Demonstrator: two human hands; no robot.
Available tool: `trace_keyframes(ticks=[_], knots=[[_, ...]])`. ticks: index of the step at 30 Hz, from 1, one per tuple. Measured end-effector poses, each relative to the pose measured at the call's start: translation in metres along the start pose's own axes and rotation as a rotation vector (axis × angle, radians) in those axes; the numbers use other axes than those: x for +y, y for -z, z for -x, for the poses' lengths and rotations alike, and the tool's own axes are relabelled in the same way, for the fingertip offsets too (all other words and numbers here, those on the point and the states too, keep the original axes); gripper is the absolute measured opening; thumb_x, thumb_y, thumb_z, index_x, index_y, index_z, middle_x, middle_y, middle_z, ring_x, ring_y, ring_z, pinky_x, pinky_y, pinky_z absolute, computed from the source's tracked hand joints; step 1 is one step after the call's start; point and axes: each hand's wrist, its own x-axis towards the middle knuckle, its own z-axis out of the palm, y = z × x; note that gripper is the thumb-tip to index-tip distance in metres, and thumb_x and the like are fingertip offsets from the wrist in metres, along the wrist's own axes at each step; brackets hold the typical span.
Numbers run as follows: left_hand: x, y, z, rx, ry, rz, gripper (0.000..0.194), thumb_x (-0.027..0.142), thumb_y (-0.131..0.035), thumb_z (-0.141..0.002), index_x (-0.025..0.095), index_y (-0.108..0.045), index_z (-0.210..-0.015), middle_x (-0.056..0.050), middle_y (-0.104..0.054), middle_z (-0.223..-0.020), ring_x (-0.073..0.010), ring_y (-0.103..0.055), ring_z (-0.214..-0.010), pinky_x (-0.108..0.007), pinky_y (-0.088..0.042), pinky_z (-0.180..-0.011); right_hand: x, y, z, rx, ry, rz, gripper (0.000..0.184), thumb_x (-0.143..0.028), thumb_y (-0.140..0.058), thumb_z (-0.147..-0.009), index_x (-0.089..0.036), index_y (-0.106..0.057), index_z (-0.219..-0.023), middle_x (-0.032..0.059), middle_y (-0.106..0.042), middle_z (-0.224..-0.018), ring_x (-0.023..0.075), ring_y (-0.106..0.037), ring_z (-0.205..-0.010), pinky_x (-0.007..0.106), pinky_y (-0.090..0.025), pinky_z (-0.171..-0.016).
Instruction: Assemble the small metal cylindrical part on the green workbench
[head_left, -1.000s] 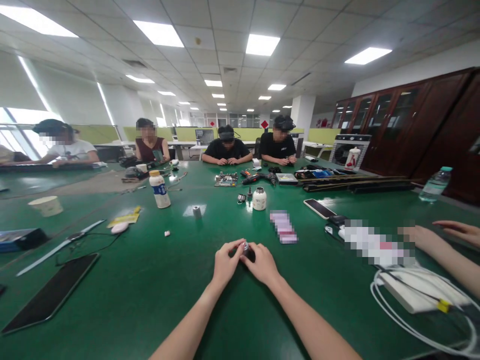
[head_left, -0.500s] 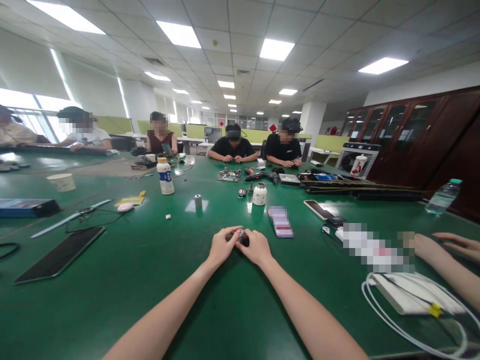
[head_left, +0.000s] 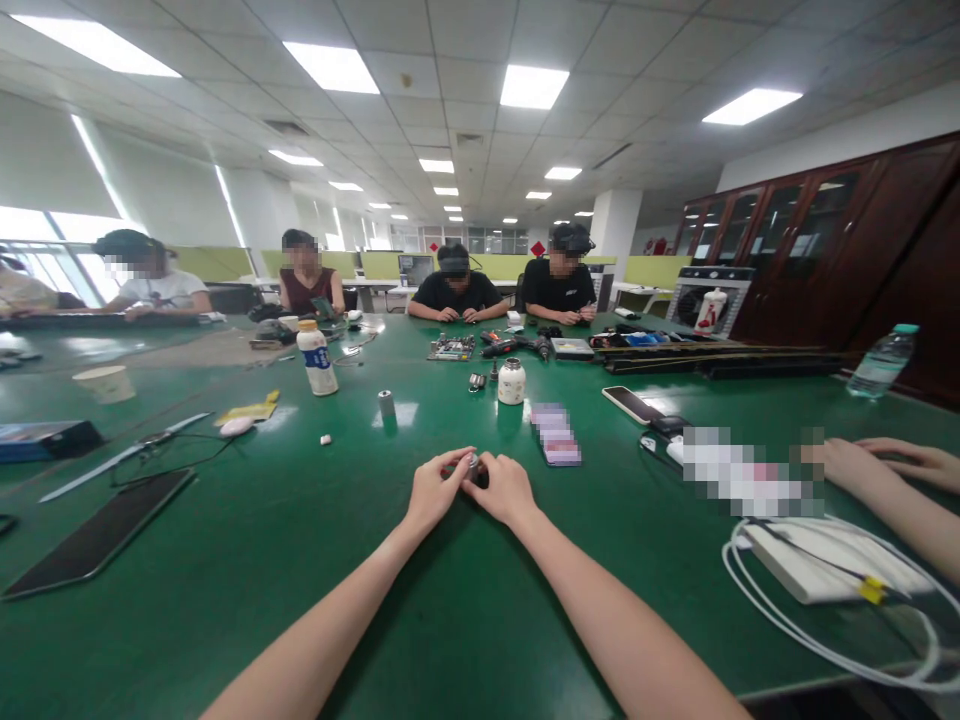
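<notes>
Metal cylinder [head_left: 473,464], roughly upright, between fingers [head_left: 456,474]

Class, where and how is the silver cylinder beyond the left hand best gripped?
Probably pinch opposite sides of the silver cylinder, coming from the near side with the left hand once free: it is narrow, upright and apart from its neighbours.

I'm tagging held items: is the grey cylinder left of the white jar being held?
No, the grey cylinder stands on the green table, apart from the left hand and right hand, which both hold a small silvery object.
</notes>
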Motion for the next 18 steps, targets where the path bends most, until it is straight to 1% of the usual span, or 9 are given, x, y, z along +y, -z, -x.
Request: trace_keyframes(ticks=[5, 10, 13, 18], knots=[[0.001, 0.000, -0.002, -0.005, 0.051, 0.048, 0.034, 0.041, -0.063, -0.080, 0.020, -0.075, -0.103, -0.005, -0.077, -0.091, -0.0221, -0.072, -0.082, -0.032, -0.058, -0.075, 0.000, 0.003, 0.003, 0.007, 0.018, -0.040, 0.035, -0.052, -0.059, -0.086, -0.021, -0.063, -0.101, 0.0073, -0.070, -0.096, 0.0219, -0.064, -0.092, 0.029, -0.042, -0.078], [0.005, 0.001, -0.001, -0.012, 0.067, 0.112, 0.030, 0.039, -0.065, -0.077, 0.017, -0.075, -0.095, -0.007, -0.077, -0.092, -0.0231, -0.073, -0.085, -0.033, -0.058, -0.078, 0.005, 0.000, 0.008, 0.001, 0.052, -0.109, 0.034, -0.049, -0.056, -0.089, -0.021, -0.063, -0.106, 0.0062, -0.070, -0.102, 0.0218, -0.063, -0.095, 0.030, -0.043, -0.082], [0.008, 0.001, 0.001, -0.017, 0.063, 0.118, 0.031, 0.040, -0.066, -0.077, 0.016, -0.075, -0.094, -0.008, -0.077, -0.092, -0.0232, -0.073, -0.084, -0.033, -0.057, -0.079, 0.008, -0.002, 0.010, 0.007, 0.070, -0.149, 0.034, -0.047, -0.054, -0.091, -0.020, -0.063, -0.109, 0.0067, -0.071, -0.105, 0.0218, -0.062, -0.099, 0.031, -0.043, -0.086], [0.010, 0.005, 0.005, -0.032, 0.047, 0.116, 0.029, 0.040, -0.065, -0.078, 0.018, -0.075, -0.093, -0.006, -0.077, -0.092, -0.0223, -0.073, -0.084, -0.032, -0.057, -0.079, 0.007, 0.000, 0.013, 0.010, 0.085, -0.170, 0.034, -0.048, -0.057, -0.089, -0.020, -0.063, -0.108, 0.0057, -0.071, -0.104, 0.0220, -0.063, -0.099, 0.031, -0.044, -0.086]])
